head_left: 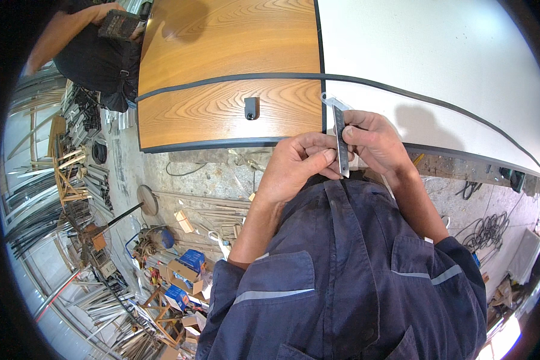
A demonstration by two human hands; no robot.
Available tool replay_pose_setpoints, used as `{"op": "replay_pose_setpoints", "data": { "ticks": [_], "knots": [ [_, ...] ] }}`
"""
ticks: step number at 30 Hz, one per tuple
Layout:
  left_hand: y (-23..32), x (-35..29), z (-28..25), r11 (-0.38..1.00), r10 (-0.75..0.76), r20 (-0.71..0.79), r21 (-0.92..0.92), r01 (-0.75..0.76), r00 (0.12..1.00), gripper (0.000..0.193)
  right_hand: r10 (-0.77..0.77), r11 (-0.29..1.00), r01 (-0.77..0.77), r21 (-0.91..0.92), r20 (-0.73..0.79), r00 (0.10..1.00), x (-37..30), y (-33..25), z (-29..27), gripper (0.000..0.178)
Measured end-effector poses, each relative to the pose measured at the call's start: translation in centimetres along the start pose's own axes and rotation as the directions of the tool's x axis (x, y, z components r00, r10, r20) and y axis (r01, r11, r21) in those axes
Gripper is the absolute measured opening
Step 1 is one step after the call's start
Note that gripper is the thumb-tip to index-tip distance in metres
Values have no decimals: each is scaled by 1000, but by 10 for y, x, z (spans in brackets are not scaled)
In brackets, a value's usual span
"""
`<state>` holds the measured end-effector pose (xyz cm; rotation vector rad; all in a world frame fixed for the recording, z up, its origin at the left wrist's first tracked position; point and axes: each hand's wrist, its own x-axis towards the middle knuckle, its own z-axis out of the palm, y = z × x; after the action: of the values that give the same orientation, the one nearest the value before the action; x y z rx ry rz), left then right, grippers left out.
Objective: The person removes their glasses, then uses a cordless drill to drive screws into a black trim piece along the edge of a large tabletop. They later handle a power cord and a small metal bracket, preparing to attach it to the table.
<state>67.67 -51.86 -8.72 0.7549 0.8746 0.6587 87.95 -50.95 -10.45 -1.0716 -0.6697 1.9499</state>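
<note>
In front of my chest, at the near edge of the work surface, both hands hold one narrow dark flat strip (342,144) with a pale, hooked end piece at its far end. My left hand (303,162) is closed, pinching the strip's lower part between thumb and fingers. Higher up, my right hand (372,141) grips its side, thumb pressed on it and fingers curled behind. I cannot make out exactly what kind of part it is. To the left of my hands, a small black rounded fitting (251,108) lies on the wood-grain panel (192,123).
A white panel (438,42) adjoins the wood-grain one. One long black strip (234,77) crosses both. At the far left stands another person (93,60), holding a dark tool. Boxes (186,276), metal profiles (36,207) and a coiled cable (489,231) lie on the floor.
</note>
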Motion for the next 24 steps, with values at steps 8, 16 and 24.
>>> {"op": "replay_pose_setpoints", "data": {
  "ticks": [8,16,24],
  "knots": [
    [0,2,0,999,-13,7,-42,13,1000,22,-4,1000,4,-24,-25,1000,0,-4,2,31],
    [-2,5,0,999,-13,17,-53,14,1000,22,8,1000,-8,-7,-31,999,2,-4,-1,33],
    [-2,8,1,999,-21,21,-39,22,1000,23,8,1000,-10,-27,-55,998,2,-5,-3,37]
  ]
}}
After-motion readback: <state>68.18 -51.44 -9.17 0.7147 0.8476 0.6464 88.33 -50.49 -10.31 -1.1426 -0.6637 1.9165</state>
